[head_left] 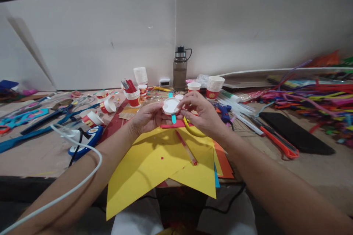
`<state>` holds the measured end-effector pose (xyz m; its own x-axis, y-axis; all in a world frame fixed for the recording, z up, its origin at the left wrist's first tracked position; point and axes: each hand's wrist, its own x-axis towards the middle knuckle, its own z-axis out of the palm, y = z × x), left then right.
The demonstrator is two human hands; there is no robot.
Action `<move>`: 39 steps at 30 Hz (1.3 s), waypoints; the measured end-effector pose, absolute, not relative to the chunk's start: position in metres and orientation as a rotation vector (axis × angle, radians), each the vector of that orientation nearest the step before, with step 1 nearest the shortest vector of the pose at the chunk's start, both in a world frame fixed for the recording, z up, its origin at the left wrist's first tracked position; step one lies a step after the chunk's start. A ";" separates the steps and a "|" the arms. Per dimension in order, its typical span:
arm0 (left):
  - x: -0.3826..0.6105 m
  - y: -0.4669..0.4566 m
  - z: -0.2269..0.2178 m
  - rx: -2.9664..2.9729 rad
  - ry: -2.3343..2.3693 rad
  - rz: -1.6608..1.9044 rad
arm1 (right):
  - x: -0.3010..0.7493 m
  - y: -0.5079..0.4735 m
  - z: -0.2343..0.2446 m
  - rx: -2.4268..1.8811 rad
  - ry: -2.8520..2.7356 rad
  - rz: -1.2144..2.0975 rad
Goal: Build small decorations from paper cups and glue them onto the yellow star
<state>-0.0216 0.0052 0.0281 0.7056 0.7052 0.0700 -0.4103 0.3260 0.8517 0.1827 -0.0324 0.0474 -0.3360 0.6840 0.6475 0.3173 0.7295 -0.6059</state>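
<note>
One white, round, shallow cup-shaped piece was held up between the two hands, above the far edge of some yellow paper sheets and near the middle of the counter. Its open side faced the viewer, and two flat teal strips stuck out from it, one at the far side and one at the near side. The left hand gripped the left edge, with the thumb on the rim and the other fingers partly hidden beneath. The right hand pinched the right edge between bent fingers and thumb.

Just below the right hand lay a curved yellow object, partly covered. A slim pencil with a red end lay slantwise on the yellow sheets, and a tiny red square scrap was to its left. Orange paper showed from under the sheets at the right.

Beyond the hands stood a dark, see-through drinking bottle with a black cap, with a stack of red-and-white paper cups to its right. To its left, a similar cup held red sticks. Farther right lay a red-and-black utility knife beside a flat black slab.
</note>
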 end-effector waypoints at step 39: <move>-0.014 -0.002 0.037 1.098 0.467 0.833 | 0.186 -0.030 0.047 -0.787 -2.085 0.322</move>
<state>-0.0136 -0.0015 0.0374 0.6192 0.7827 0.0633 -0.3542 0.2065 0.9121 0.1862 -0.0304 0.0468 -0.4309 0.6383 0.6379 0.4158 0.7678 -0.4874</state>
